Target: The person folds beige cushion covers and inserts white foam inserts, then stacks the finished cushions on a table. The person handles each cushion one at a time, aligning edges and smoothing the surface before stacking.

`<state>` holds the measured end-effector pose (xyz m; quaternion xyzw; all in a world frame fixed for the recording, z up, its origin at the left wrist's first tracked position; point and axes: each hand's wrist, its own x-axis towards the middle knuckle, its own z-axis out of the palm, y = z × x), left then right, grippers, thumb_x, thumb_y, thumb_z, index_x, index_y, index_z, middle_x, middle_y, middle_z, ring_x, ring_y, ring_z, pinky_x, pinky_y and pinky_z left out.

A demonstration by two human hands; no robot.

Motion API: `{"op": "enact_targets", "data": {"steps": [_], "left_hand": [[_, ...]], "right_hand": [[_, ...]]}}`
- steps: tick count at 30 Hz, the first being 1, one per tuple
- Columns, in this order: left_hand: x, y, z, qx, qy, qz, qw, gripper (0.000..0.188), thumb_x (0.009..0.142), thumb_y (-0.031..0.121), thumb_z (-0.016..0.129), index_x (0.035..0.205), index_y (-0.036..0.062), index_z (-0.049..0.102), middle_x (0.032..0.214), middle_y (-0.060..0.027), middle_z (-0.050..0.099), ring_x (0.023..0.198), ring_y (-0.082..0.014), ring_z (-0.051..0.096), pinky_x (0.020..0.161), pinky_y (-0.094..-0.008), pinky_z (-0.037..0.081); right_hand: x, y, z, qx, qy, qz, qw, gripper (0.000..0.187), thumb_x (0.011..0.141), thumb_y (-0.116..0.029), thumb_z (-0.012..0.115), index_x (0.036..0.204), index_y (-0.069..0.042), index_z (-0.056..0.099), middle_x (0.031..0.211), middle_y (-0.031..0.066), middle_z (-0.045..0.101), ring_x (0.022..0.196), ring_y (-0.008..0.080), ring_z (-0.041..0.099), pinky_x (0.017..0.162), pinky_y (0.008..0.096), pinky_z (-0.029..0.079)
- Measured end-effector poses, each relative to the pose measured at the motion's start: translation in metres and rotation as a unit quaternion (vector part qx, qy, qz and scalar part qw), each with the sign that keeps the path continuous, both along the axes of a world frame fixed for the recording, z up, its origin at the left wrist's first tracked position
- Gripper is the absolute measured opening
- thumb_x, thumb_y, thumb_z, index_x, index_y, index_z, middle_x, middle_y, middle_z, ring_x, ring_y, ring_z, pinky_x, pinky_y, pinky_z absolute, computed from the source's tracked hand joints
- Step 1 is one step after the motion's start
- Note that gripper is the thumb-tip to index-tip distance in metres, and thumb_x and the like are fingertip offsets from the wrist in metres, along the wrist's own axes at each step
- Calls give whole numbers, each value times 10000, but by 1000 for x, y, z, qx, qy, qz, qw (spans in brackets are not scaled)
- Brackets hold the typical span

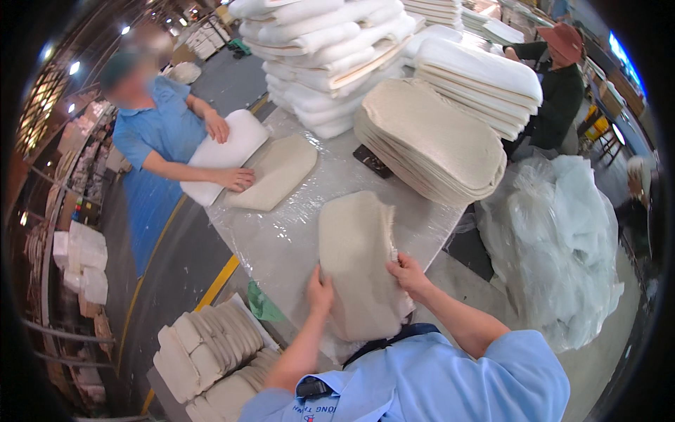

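My left hand (320, 292) grips the left edge of a beige pad (356, 264), my right hand (410, 276) its right edge, over the table's (278, 235) near end. Leftmost, a co-worker (158, 123) has a hand on a white pad (235, 141); then a beige stack (432, 133); then bundled clear plastic (555, 246).

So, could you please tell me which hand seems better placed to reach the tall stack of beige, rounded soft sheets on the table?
Probably the right hand: it holds the right edge of the beige, oblong soft pad, nearer that beige stack. The left hand is at the opposite edge, farther away.
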<state>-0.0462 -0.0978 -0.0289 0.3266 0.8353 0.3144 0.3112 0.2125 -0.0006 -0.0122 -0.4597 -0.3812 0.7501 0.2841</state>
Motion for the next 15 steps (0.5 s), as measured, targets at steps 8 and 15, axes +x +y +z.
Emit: {"op": "enact_targets", "data": {"steps": [8, 15], "left_hand": [[54, 68, 32, 66, 100, -404, 907, 844, 929, 267, 826, 1653, 81, 433, 1525, -207, 615, 1370, -343, 627, 1115, -441, 506], [74, 33, 33, 55, 189, -353, 915, 553, 869, 65, 708, 1417, 69, 635, 1433, -213, 657, 1263, -430, 663, 1018, -527, 550]], "right_hand": [[-4, -25, -6, -140, 91, 25, 986, 200, 1026, -132, 743, 1194, -38, 689, 1057, 73, 746, 911, 206, 751, 806, 383, 619], [-3, -37, -5, 90, 49, -17, 995, 214, 979, -85, 721, 1189, -45, 740, 1038, 88, 758, 991, 272, 750, 874, 427, 604]]}}
